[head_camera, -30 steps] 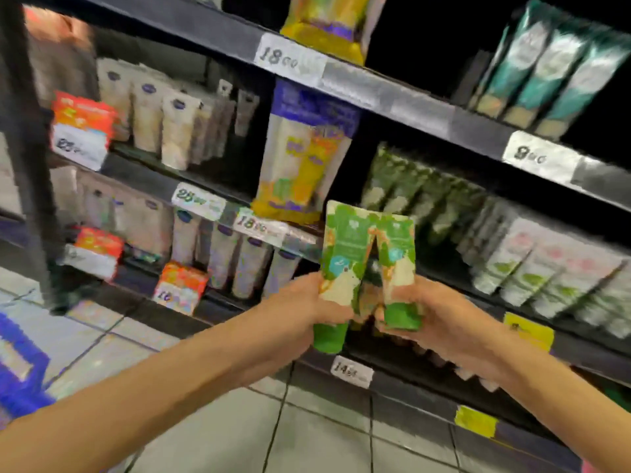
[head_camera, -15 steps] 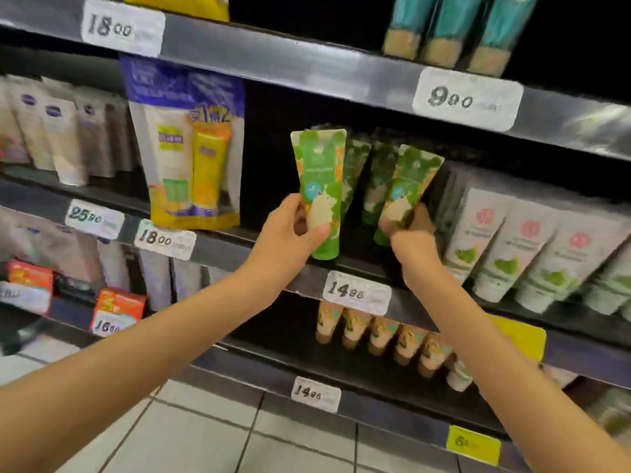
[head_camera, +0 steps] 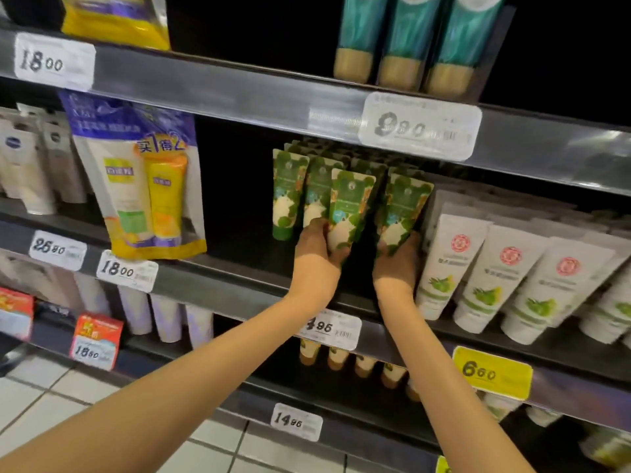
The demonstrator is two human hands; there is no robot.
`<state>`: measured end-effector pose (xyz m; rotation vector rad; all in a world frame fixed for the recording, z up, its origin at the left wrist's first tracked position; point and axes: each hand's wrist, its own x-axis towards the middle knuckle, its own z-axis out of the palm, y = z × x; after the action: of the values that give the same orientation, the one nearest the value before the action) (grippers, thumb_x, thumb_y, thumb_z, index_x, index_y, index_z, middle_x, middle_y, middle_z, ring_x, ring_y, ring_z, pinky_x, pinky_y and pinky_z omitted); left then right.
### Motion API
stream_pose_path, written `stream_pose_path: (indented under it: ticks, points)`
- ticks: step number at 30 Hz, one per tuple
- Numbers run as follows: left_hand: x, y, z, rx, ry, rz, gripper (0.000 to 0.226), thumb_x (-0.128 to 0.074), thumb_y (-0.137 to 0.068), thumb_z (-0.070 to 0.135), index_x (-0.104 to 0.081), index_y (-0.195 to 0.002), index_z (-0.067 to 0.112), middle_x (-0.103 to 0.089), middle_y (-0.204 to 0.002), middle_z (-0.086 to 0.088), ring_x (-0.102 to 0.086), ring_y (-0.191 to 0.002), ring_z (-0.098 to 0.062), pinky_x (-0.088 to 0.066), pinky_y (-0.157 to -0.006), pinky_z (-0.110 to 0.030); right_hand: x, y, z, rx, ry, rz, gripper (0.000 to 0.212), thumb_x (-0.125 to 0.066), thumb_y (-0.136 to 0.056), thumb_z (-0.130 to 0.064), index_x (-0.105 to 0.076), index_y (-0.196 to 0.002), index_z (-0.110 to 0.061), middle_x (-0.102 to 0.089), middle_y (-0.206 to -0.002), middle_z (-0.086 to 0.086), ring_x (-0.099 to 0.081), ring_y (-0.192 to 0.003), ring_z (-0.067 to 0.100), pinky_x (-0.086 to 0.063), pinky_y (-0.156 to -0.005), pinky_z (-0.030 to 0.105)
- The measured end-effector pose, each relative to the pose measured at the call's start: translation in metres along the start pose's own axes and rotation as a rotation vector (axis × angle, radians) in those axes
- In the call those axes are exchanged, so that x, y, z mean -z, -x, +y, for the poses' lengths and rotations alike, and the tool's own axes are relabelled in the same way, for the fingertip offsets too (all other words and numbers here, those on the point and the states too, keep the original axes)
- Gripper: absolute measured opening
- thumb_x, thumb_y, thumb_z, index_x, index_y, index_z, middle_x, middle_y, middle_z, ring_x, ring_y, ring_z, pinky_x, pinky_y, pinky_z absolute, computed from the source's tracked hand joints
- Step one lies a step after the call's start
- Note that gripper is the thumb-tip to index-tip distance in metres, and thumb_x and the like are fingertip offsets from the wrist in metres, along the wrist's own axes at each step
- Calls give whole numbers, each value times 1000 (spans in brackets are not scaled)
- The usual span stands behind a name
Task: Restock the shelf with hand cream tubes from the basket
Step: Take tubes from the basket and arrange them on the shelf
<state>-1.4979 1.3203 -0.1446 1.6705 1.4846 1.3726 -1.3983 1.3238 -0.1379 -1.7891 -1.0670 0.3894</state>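
Both my hands reach into the middle shelf [head_camera: 239, 288], each with a green hand cream tube. My left hand [head_camera: 316, 256] grips the lower end of one green tube [head_camera: 350, 203], which stands upright in front of a row of the same tubes [head_camera: 288, 192]. My right hand [head_camera: 397, 262] holds a second green tube [head_camera: 403, 208] by its bottom, just right of the first, next to the white tubes. A dark gap separates the two held tubes. The basket is out of view.
White tubes with red seals [head_camera: 485, 268] fill the shelf to the right. A hanging yellow and purple pack [head_camera: 143, 179] is on the left. Teal tubes [head_camera: 406, 39] stand on the shelf above. Price tags line the shelf edges, and small tubes [head_camera: 365, 365] sit below.
Both hands moved forward and down into the shelf, carrying the two green tubes from in front of the rack to the row of matching tubes. The view also moved closer.
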Motion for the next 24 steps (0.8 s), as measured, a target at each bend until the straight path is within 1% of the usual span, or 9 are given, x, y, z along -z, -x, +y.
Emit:
stream_pose_path:
  ticks: [2, 3, 6, 9, 13, 15, 17, 20, 24]
  points:
    - [-4, 2, 0, -6, -73, 37, 46, -66, -82, 7, -45, -123, 3, -48, -122, -13, -50, -109, -20, -30, -77, -8, 0, 0, 0, 12, -17, 17, 50, -49, -94, -16, -28, -139, -4, -38, -143, 17, -36, -133, 30, -29, -107, 36]
    - [-6, 2, 1, -11, -102, 37, 46, -66, -81, 6, -45, -122, 3, -47, -123, -13, -50, -111, -22, -33, -80, -11, 0, 0, 0, 15, -31, 25, 51, -52, -93, -18, -31, -137, -3, -39, -142, 17, -37, -133, 29, -29, -107, 35]
    - [-9, 1, 8, 21, -124, 6, 43, -64, -82, 5, -46, -121, 3, -49, -125, -13, -51, -114, -25, -43, -94, -27, -1, -1, 1, -2, -13, 25, 51, -56, -91, -18, -34, -134, -1, -42, -140, 18, -39, -131, 29, -31, -105, 34]
    - [-12, -3, 12, 35, -215, -35, 43, -63, -84, 11, -45, -123, 5, -51, -127, -13, -51, -117, -28, -43, -95, -34, 0, -2, 1, -4, -2, 13, 47, -55, -92, -15, -34, -132, -1, -43, -138, 17, -41, -129, 29, -32, -103, 33]
    - [-18, -7, 14, 17, -373, -98, 42, -58, -88, 13, -40, -125, 3, -48, -129, -15, -48, -119, -30, -41, -91, -36, 1, 0, 0, -4, -3, 5, 49, -53, -92, -13, -32, -134, -3, -40, -140, 16, -38, -131, 29, -31, -104, 34]
    - [-22, -9, 15, 12, -430, -116, 43, -57, -89, 14, -37, -126, 2, -46, -130, -16, -48, -119, -31, -42, -91, -36, 0, -1, 1, -5, -13, 7, 45, -53, -92, -12, -35, -132, -3, -43, -137, 16, -41, -129, 29, -33, -103, 35]
    - [-25, -11, 15, -3, -470, -128, 44, -56, -90, 15, -36, -127, 1, -44, -133, -16, -47, -121, -31, -41, -91, -36, 0, -2, 1, -10, -17, 8, 41, -54, -91, -12, -38, -128, -4, -47, -133, 16, -45, -126, 29, -36, -102, 36]
    - [-28, -15, 13, -17, -511, -134, 45, -55, -90, 16, -35, -127, 0, -42, -134, -17, -46, -122, -30, -41, -91, -34, -1, -2, 2, -9, -18, 15, 39, -55, -91, -14, -40, -125, -3, -49, -131, 16, -47, -123, 29, -37, -100, 35]
    - [-33, -21, 11, -15, -566, -149, 47, -52, -92, 19, -32, -129, -2, -38, -136, -19, -43, -125, -29, -38, -95, -31, -1, -2, 1, -16, -47, 20, 41, -56, -91, -14, -38, -127, -4, -47, -134, 14, -45, -125, 28, -36, -101, 34]
